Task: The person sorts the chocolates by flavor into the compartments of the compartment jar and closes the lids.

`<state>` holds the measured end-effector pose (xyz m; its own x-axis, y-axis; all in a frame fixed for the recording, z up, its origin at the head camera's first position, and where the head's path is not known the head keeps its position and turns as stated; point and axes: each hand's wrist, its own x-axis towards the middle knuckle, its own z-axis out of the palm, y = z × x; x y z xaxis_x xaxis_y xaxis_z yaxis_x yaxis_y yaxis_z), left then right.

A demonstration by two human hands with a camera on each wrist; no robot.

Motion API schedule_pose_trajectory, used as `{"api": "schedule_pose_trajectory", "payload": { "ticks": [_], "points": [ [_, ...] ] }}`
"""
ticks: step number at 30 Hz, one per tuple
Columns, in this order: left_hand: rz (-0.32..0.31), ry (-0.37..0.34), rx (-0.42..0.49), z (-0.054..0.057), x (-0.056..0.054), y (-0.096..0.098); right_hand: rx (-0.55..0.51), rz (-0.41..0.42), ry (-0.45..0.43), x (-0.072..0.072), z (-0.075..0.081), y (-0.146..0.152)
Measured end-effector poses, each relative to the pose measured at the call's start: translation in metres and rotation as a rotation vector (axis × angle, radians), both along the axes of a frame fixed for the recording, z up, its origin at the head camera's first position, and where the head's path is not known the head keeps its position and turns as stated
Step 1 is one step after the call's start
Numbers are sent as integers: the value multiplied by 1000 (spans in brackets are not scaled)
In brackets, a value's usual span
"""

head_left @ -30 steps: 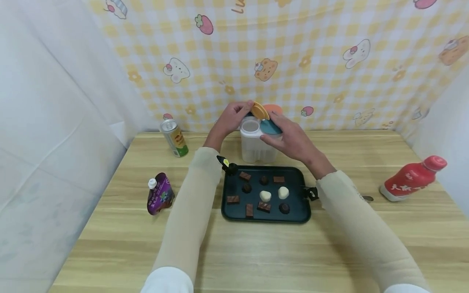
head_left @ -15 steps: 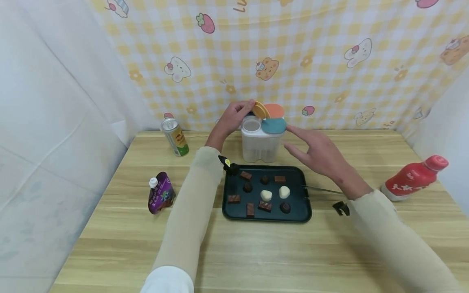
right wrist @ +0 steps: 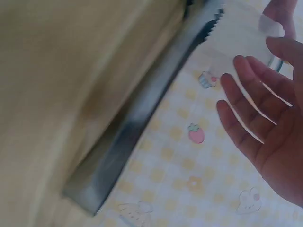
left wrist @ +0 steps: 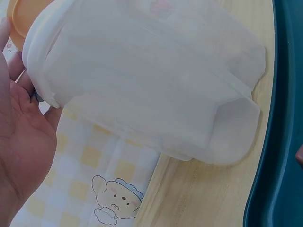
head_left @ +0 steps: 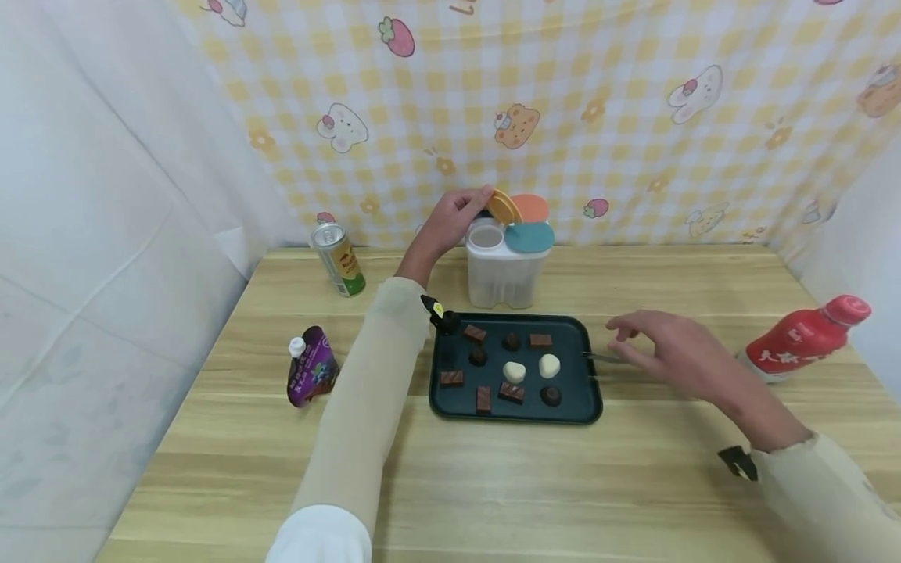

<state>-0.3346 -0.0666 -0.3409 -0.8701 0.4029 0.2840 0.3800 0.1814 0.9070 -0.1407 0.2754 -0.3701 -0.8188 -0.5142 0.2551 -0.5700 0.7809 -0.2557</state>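
The left hand (head_left: pixel 450 223) pinched the rim of a yellow lid (head_left: pixel 504 207), which stood tilted up over one uncovered round mouth of a clear plastic container (head_left: pixel 503 274). The right hand (head_left: pixel 669 348) held nothing; its fingers were loosely bent and a little spread, with the palm over metal tongs (head_left: pixel 607 358) that ran from the right rim of a dark tray (head_left: pixel 457 403) and passed out of sight beneath that hand. The container sat on the desk (head_left: pixel 493 485) just beyond the tray, its teal lid (head_left: pixel 530 238) and orange lid (head_left: pixel 529 208) lying flat on top. On the tray lay ten separate sweets, eight brown chocolates (head_left: pixel 511 392) and two white pieces (head_left: pixel 515 372). The desk had a pale wood grain; at its far left stood a drink can (head_left: pixel 338 259), with a purple pouch (head_left: pixel 312 367) nearer the person, and a red bottle (head_left: pixel 805 340) was near the right edge. Behind the desk hung a yellow-checked cloth (head_left: pixel 422 86) printed with bears, rabbits and strawberries, and plain white sheeting (head_left: pixel 113 195) covered the left side
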Motion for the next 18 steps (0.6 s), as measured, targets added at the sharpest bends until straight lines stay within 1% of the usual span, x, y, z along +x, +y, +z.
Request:
{"api": "schedule_pose_trajectory", "payload": {
  "ticks": [3, 6, 10, 13, 18],
  "points": [
    [3, -3, 0, 0, 0, 0, 41, -14, -79, 8, -7, 14],
    [-2, -1, 3, 1, 2, 0, 63, -20, -127, 15, -9, 27],
    [-5, -1, 3, 2, 2, 0, 82, 6, -128, 20, -12, 40],
    [5, -8, 1, 1, 1, 0, 96, 29, -119, 22, -16, 47],
    [16, -17, -6, 1, 0, 1, 93, 33, -88, 24, -22, 55]
  ]
}}
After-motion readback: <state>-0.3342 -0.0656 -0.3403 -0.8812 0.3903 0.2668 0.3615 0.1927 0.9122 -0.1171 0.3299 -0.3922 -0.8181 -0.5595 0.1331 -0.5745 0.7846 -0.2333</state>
